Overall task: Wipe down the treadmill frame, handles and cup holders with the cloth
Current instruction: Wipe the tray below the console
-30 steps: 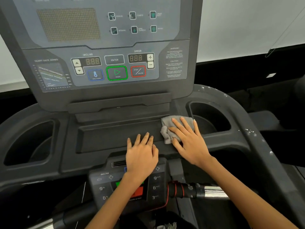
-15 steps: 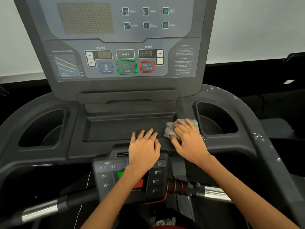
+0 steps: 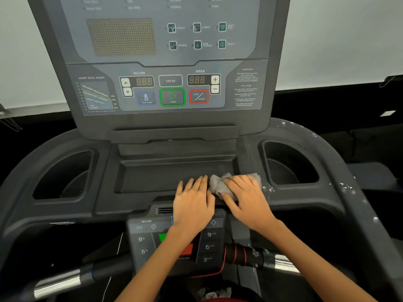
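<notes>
Grey cloth point(image 3: 220, 185) bunched mid-frame, right of centre, on the console ledge | right hand point(image 3: 244, 198) presses it flat-fingered | left hand point(image 3: 193, 203) rests flat beside, holding nothing | step: wiping the ledge | next, I'd guess: right cup holder point(image 3: 290, 164), white specks nearby

Bare forearms, no sleeves; left hand point(image 3: 193, 205), right hand point(image 3: 246, 199) ungloved.
</notes>
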Tool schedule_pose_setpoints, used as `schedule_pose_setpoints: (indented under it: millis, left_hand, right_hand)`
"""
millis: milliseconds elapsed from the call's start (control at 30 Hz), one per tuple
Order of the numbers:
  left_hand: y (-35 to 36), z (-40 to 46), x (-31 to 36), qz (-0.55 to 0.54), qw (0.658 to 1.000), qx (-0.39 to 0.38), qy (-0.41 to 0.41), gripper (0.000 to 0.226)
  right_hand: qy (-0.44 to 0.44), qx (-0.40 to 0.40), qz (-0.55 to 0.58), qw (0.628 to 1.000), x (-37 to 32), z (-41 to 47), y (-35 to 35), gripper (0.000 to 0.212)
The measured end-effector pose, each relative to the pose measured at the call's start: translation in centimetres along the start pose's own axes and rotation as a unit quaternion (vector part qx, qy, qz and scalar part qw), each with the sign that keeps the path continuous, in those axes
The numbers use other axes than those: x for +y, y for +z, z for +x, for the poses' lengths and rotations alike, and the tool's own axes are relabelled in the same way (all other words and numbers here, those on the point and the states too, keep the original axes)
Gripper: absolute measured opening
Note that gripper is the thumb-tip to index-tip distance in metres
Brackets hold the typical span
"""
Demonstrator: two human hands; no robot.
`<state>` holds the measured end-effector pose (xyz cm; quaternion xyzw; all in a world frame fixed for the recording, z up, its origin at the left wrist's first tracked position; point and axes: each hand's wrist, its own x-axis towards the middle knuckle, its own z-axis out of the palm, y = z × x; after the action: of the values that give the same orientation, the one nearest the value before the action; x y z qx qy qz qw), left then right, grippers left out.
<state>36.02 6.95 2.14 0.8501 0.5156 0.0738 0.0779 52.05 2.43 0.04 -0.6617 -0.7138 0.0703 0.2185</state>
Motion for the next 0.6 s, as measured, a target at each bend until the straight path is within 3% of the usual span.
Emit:
schedule_pose_setpoints:
  millis: [233,433,600]
  left_hand:
    - [0.4,0.0,-0.2,-0.001,1.000,0.014,0.004,0.050]
    - [0.3,0.0,0.0,-0.010,1.000,0.015,0.004,0.048]
    - [0.2,0.1,0.1,-0.009,1.000,0.010,0.001,0.048]
  right_hand:
    - [0.031,-0.050,-0.099,0.993,3.9,0.6,-1.5,0.051]
    - [0.159,-0.056,-0.090,0.982,3.0,5.6,0.9,0.076]
    - [0.244,-0.092,-0.115,0.959,-0.9,8.0,3.2,0.073]
